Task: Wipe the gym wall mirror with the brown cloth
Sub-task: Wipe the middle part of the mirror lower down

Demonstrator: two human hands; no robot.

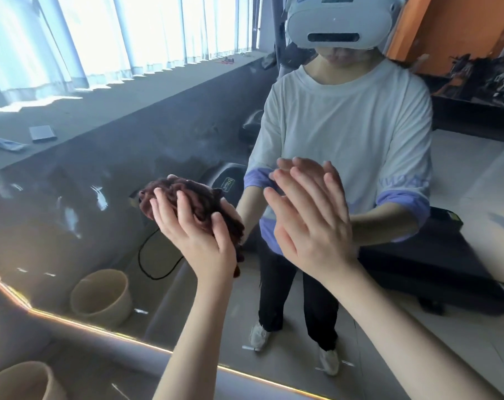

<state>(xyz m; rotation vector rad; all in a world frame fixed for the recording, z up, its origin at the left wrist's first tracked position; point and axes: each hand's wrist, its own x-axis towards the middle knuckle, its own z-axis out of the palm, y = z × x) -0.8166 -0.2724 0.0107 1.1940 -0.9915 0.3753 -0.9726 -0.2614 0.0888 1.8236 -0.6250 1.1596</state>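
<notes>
Brown and woolly, the cloth is bunched into a wad against the mirror, left of the middle of the glass and well above its glowing lower edge. My left hand holds it there from behind. My fingers are a little spread and curve over the top of the wad, and my thumb hooks round its right side. A loose tail of cloth hangs down past my wrist.

My right hand is raised just beside it, further to the right, and holds nothing. Those fingers are straight and lie close together, pointing up. Their tips meet the tips of their own reflection, so they are at the glass. I cannot tell whether the palm presses on it.

The glass looks streaked and hazy to the left of the cloth. In the mirror I see myself: a white headset, a white T-shirt with purple sleeve ends, black trousers and white shoes. A black treadmill stands behind me in the reflection, and a black cable loops below the cloth. Bright windows with pale curtains fill the upper left corner of the mirror.

A beige bucket stands below the mirror's lower left edge, and its reflection shows just above that edge.
</notes>
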